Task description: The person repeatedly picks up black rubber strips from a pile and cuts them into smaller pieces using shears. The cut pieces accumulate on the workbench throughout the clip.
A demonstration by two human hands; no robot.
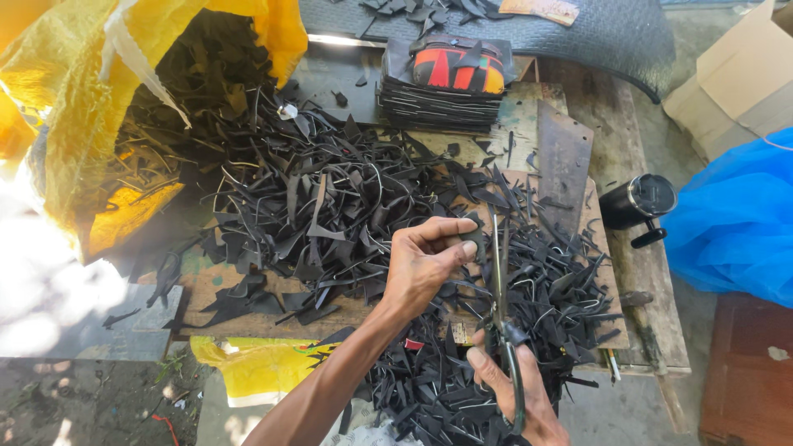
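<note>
In the head view, much is cut off or buried: the right hand (516, 396) runs off the bottom edge at the wrist, the lower handle loop of the scissors (500, 318) is lost at that same edge, and the left forearm leaves the frame at the bottom left. The left hand (425, 260) pinches a small black scrap (472, 235) between thumb and fingertips; the scrap's shape is hard to make out against the dark heap behind it. The right hand is clenched around the scissors' handles, with the thumb over the upper loop. The scissors stand nearly upright in the picture, their long axis running away from the person, tips pointing toward the far side of the counter (644, 330) and reaching just beside the pinched scrap; whether the blades are parted cannot be told. Both hands hover over a wide pile of black offcuts (347, 198) that hides most of the wooden counter top. At the left a yellow woven sack (74, 124) gapes open, its inside dark and full of more strips. Farther back sits a neat stack of flat black sheets (442, 103) topped with an orange and red piece. A black cylindrical mug (638, 202) lies at the counter's right edge, near blue plastic sheeting (739, 223).
</note>
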